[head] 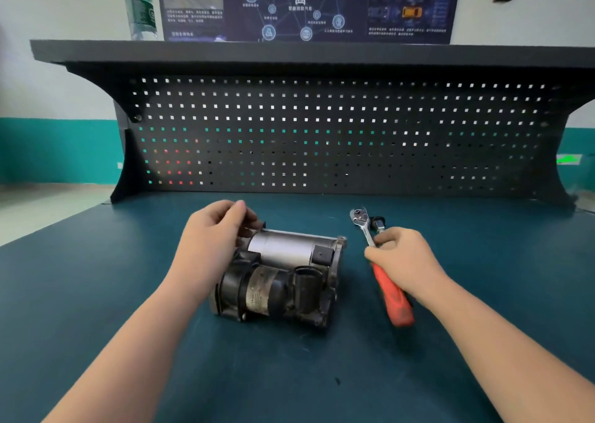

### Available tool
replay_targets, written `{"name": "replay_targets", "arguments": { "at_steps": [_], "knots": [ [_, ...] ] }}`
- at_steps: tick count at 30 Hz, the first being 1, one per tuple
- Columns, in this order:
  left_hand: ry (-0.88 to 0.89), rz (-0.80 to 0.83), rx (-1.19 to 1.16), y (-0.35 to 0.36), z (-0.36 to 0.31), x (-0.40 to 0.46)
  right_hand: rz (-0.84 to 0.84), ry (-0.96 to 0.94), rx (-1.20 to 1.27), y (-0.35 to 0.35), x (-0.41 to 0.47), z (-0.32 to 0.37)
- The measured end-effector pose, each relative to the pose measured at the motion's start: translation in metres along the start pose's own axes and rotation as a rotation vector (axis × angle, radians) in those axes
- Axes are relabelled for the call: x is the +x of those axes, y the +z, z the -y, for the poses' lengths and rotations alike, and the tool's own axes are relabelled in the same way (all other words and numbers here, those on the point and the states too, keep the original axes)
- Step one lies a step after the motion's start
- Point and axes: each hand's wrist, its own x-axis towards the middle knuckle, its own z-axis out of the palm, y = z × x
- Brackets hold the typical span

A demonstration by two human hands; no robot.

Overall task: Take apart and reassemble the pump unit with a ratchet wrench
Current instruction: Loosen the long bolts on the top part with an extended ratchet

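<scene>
The pump unit [277, 278] lies mid-worktop [96, 294], looking heavy, rigid and grimy; its left hand [212, 239] curls over the left end, steadying. The right hand [399, 258] grips the ratchet wrench [383, 268] beside it.

Wall poster [306, 4] above the pegboard [322, 133] carries Chinese text, too blurred to read, bottle [141, 7] label illegible

A dark teal bench [96, 310] with a black pegboard [322, 133] at its far edge carries the pump [277, 278] near the middle. Just right of it lies a ratchet [383, 271] with a red handle, its steel head pointing far. A small black part [377, 222] lies beside that head.
</scene>
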Motion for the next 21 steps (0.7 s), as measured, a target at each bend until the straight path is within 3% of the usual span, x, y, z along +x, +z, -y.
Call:
{"name": "replay_targets", "arguments": {
  "at_steps": [4,7,10,12,17,21],
  "knots": [
    [0.034,0.118,-0.041,0.04,-0.02,-0.002,0.08,-0.077,0.551,-0.019,-0.004,0.013],
    [0.078,0.269,0.147,0.078,-0.033,0.004,0.335,-0.121,0.869,-0.038,-0.01,0.018],
    [0.217,0.339,0.189,0.101,-0.037,0.001,0.596,-0.117,0.934,-0.046,-0.017,0.016],
    [0.3,0.293,0.185,0.104,-0.033,-0.005,0.691,-0.047,0.948,-0.045,-0.021,0.018],
    [0.397,0.278,0.28,0.101,-0.02,-0.015,0.806,0.252,0.957,-0.04,-0.022,0.025],
    [0.483,0.327,0.368,0.108,-0.023,-0.019,0.874,0.342,1.16,-0.04,-0.022,0.025]
  ]
}}
